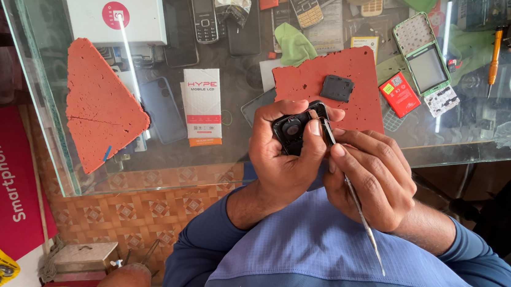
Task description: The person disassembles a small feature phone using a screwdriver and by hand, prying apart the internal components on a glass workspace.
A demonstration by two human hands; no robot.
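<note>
My left hand (282,158) grips a small black device part (293,130) with a round lens-like opening, held just above the near edge of the glass counter (39,81). My right hand (373,175) pinches thin metal tweezers (357,211), their tip set against the right side of the black part and their long end slanting down over my blue shirt. Just beyond my hands lies a red foam mat (360,72) with a small black square piece (337,88) on it.
A triangular red foam piece (101,105) and a white box (116,15) lie at the left of the counter. Several phones, a small white carton (203,105), a green cloth (294,44), an opened phone frame (425,65) and a screwdriver (495,54) lie about.
</note>
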